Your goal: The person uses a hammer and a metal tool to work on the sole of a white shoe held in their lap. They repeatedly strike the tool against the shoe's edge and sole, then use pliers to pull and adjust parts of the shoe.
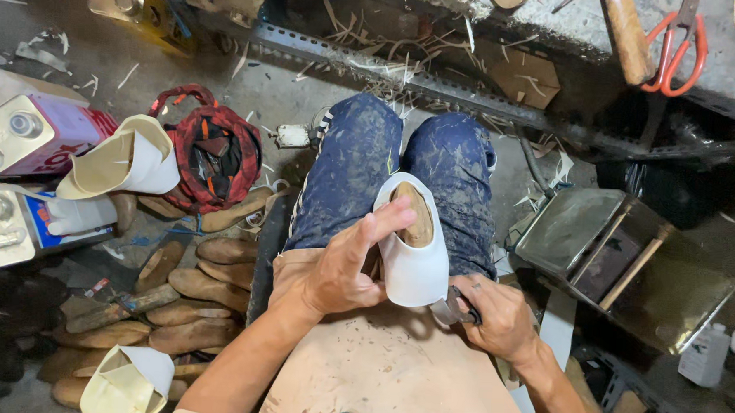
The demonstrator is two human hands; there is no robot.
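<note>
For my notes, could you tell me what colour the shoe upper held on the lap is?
White; the shoe upper sits over a tan wooden last, seen in the head view.

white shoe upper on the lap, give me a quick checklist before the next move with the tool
1. Left hand grips the white shoe upper, thumb along its side: ok.
2. Wooden form sits inside the upper, its top showing: ok.
3. Right hand is closed on a metal tool: ok.
4. Tool meets the upper's lower edge: ok; its tip is hidden, so the exact bite: cannot tell.
5. Left fingers clear of the tool's tip: cannot tell, they are behind the upper.
6. Upper rests steady on the knees: ok.
</note>
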